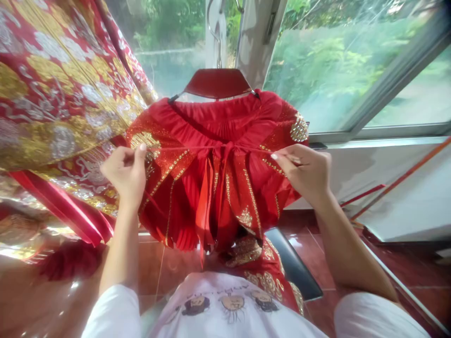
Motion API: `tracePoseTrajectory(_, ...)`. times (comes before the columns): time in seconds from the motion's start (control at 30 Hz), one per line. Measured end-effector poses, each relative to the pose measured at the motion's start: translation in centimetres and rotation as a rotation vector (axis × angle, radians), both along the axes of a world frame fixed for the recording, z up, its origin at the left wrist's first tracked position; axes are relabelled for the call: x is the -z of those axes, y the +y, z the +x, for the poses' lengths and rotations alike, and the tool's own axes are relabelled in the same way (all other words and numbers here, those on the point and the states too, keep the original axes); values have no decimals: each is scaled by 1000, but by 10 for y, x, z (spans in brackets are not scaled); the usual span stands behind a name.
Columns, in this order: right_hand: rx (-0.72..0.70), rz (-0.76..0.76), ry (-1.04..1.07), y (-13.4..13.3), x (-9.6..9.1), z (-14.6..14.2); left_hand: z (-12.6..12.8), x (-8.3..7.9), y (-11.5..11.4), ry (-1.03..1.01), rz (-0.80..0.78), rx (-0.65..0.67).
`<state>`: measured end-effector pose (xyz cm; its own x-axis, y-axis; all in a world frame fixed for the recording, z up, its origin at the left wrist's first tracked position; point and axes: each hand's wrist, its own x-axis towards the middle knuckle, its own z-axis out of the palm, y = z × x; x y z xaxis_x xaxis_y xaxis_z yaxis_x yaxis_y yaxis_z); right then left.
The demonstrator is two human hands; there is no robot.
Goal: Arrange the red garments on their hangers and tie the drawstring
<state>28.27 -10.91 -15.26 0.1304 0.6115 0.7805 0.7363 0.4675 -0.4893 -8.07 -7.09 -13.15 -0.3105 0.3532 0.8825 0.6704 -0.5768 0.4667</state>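
The fingers of the left hand and of the right hand were closed in tight pinches on a thin red cord, drawn taut sideways between them. Midway between the fingers, a knot already sat at the waist of a pleated red gold-trimmed garment, its ribbon tails hanging loose. Beyond, a dark red hanger held the garment before a window.

Red satin ribbon tie smooth and glossy, pleated red garment cloth soft-sheened with rough gold sequin trim, far-left gold-and-red brocade shiny with metallic thread, dark red hanger smooth and glossy, hook bright metal, floor tiles glossy.
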Motion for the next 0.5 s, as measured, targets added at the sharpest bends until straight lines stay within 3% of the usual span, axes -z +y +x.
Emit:
tracePoseTrajectory(0.13, 106, 107, -259, 13, 6, -18, 8, 18, 0, 137, -162, -130)
tracePoseTrajectory(0.27, 256, 207, -453, 20, 3, -43, 39, 31, 5, 351, 84, -281)
tracePoseTrajectory(0.37, 222, 178, -589, 31, 6, -58, 72, 48, 14, 590, 165, -154)
tracePoseTrajectory(0.43, 182, 113, -659, 39, 11, -65, 92, 60, 21, 708, 53, -45)
tracePoseTrajectory(0.5, 189, 50, -704, 45, 16, -68, 107, 69, 26, 738, -47, -21)
